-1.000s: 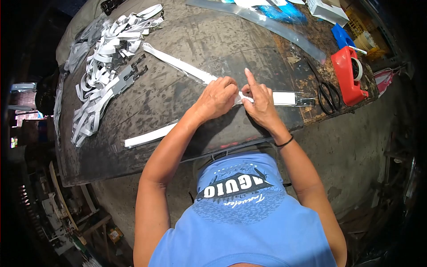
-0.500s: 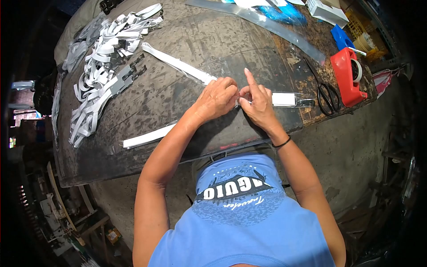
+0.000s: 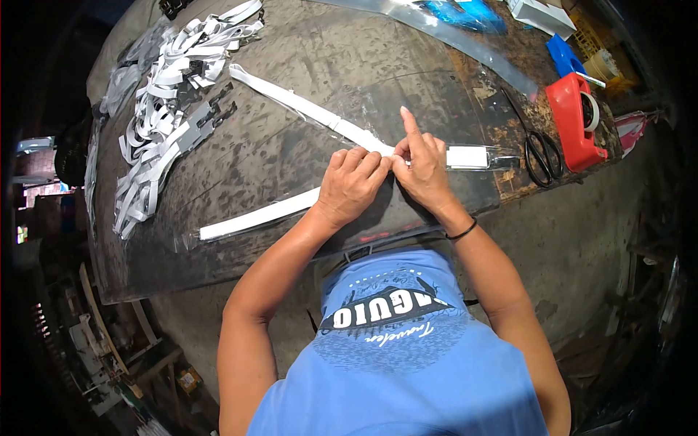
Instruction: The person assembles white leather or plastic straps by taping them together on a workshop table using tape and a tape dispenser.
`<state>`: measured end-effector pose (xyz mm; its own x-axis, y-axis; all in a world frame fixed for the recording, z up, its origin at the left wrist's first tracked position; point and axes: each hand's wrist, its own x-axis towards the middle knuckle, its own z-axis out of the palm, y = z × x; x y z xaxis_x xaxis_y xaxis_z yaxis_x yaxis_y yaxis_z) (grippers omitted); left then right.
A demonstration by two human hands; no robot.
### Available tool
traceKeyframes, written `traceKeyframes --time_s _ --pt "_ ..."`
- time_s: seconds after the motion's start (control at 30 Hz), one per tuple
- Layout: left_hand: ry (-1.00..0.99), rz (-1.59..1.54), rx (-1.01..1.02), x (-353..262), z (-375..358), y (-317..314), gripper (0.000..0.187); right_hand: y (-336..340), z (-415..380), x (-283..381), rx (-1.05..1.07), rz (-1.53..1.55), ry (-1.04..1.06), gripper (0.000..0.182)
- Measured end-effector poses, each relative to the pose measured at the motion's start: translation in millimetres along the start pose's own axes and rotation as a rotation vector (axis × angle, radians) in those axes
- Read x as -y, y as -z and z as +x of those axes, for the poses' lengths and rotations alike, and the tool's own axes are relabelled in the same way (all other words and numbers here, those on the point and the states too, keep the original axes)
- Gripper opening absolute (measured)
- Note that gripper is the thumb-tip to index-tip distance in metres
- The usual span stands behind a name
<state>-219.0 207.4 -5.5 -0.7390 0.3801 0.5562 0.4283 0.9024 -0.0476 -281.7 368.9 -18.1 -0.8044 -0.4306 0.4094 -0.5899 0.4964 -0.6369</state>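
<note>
My left hand (image 3: 352, 183) is closed, its fingertips pinching a white strap (image 3: 320, 112) near the middle of the table. Close beside it, my right hand (image 3: 424, 171) pinches the same spot with thumb and fingers while its index finger points up. From the hands the strap runs to the upper left, ending in a loop. A white strip (image 3: 254, 216) in clear plastic reaches to the lower left from under my left hand. Right of my right hand, a white end piece (image 3: 467, 157) lies in a clear sleeve. The exact pinch point is hidden by my fingers.
A heap of white straps with grey and black fittings (image 3: 163, 120) lies at the left. Black scissors (image 3: 542, 156) and a red tape dispenser (image 3: 574, 123) sit at the right edge. A clear plastic strip (image 3: 451, 40) crosses the back, near a blue packet (image 3: 465, 16).
My left hand has moved down and slightly left, uncovering more of the white strap near the pinch. My right hand has stayed almost in place.
</note>
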Motion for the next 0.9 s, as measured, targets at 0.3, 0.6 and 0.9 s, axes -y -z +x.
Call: traceKeyframes --time_s 0.3,0.6,0.9 --pt "0.012 0.023 0.033 -1 -2 1 0.026 1 0 1 0.001 -0.021 0.034 0.077" --pt "0.001 -0.003 0.099 1 0 2 0.028 21 -2 -3 0.074 0.184 -0.014 0.075" --pt "0.040 -0.049 0.152 2 -3 3 0.035 43 -10 -2 0.104 0.270 -0.005 0.072"
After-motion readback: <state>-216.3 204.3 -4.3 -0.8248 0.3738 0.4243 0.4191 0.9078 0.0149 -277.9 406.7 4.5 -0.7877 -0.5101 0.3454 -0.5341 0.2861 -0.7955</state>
